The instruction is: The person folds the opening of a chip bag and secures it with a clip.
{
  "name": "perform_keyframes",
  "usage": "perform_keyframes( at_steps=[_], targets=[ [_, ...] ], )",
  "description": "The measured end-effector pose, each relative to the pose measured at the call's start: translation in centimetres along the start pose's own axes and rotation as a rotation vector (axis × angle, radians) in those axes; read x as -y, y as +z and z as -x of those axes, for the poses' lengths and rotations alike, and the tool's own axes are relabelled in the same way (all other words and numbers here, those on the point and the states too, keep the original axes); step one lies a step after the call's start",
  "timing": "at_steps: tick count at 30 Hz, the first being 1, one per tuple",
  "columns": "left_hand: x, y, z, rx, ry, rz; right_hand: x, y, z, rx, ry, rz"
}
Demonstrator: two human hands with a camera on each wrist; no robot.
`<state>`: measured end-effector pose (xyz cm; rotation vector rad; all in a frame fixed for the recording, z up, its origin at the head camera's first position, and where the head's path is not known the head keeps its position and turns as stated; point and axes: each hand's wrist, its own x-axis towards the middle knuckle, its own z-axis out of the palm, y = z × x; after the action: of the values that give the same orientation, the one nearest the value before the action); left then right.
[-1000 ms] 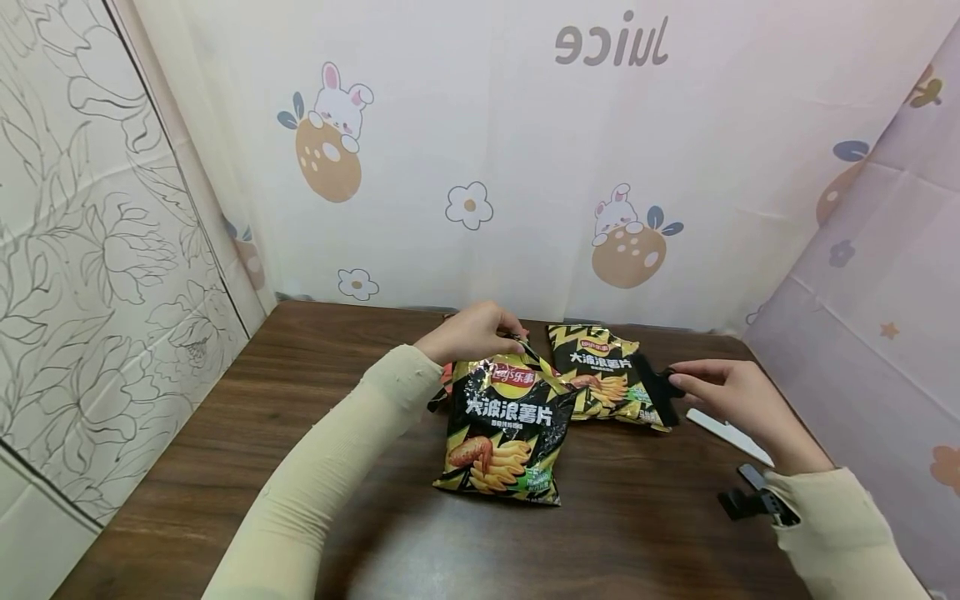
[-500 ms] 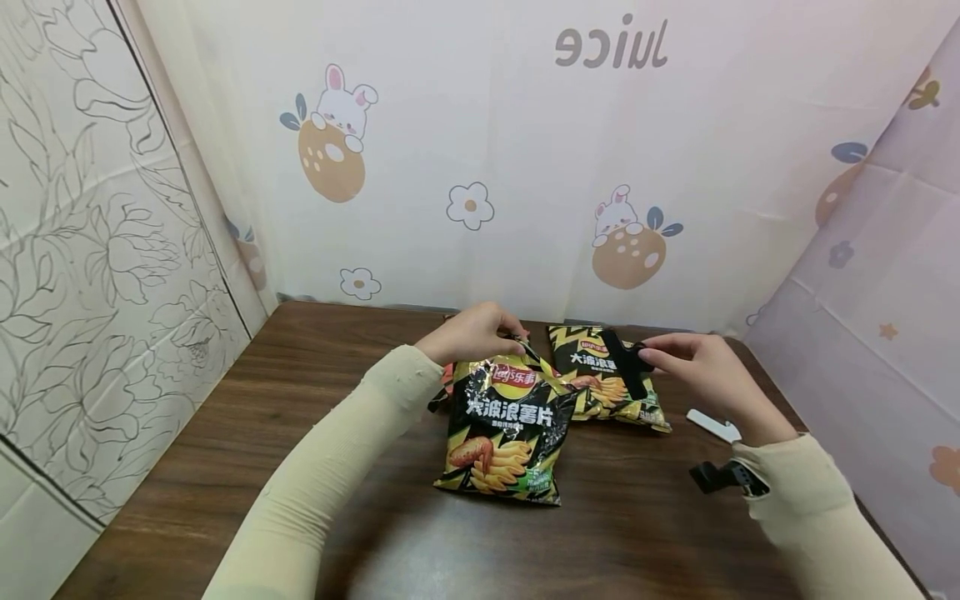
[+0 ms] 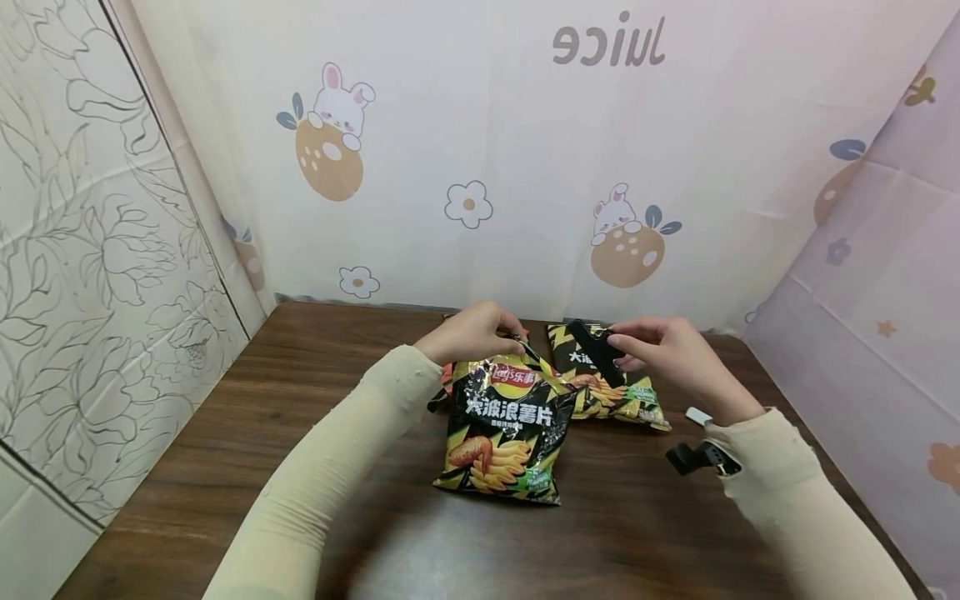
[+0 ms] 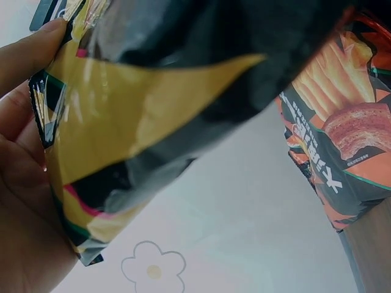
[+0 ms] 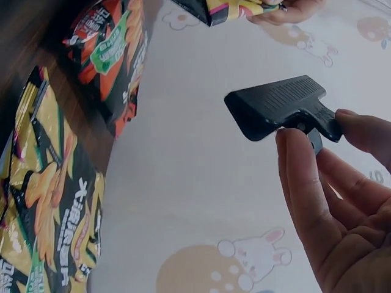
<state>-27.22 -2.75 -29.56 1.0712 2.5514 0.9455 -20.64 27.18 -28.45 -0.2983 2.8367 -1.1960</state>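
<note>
My left hand (image 3: 472, 333) pinches the folded top corner of a black and yellow potato chip bag (image 3: 502, 450), which stands upright at the middle of the table. The left wrist view shows the thumb and fingers on the edge of that bag (image 4: 146, 122). To the right, my right hand (image 3: 675, 358) holds a wide black bag clip (image 3: 597, 354) by its handles, thumb on one and fingers on the other. The clip (image 5: 275, 107) is in the air, apart from the held bag, its long bar tilted, overlapping a second chip bag (image 3: 645, 400) in the head view.
An orange and black chip bag (image 5: 110, 55) lies behind the held one, mostly hidden in the head view. A white strip-like object (image 3: 697, 415) lies on the brown table (image 3: 630, 508) near my right wrist. A printed curtain (image 3: 465, 125) hangs at the table's back edge.
My right hand has carried the clip leftward and slightly back, from the right edge of the second bag to in front of it. The left hand and its bag stay in place.
</note>
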Motion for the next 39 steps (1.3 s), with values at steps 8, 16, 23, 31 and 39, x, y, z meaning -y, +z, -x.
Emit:
perform_keyframes(
  at_steps=[8,16,23,31,39],
  targets=[
    [0.1,0.1,0.0,-0.010,0.004,-0.004,1.5,0.7,-0.6,0.031,-0.040,0.055],
    [0.0,0.1,-0.1,-0.008,-0.002,0.000,1.5,1.4,-1.0,0.062,-0.073,0.042],
    [-0.2,0.1,0.0,-0.010,-0.005,-0.010,1.2,1.8,-0.9,0.074,-0.119,0.043],
    [-0.2,0.1,0.0,-0.008,-0.011,-0.005,0.8,2.7,-0.6,0.030,-0.144,0.062],
    [-0.1,0.1,-0.1,-0.007,-0.011,-0.010,0.7,3.4,-0.5,0.000,-0.163,0.011]
  ],
)
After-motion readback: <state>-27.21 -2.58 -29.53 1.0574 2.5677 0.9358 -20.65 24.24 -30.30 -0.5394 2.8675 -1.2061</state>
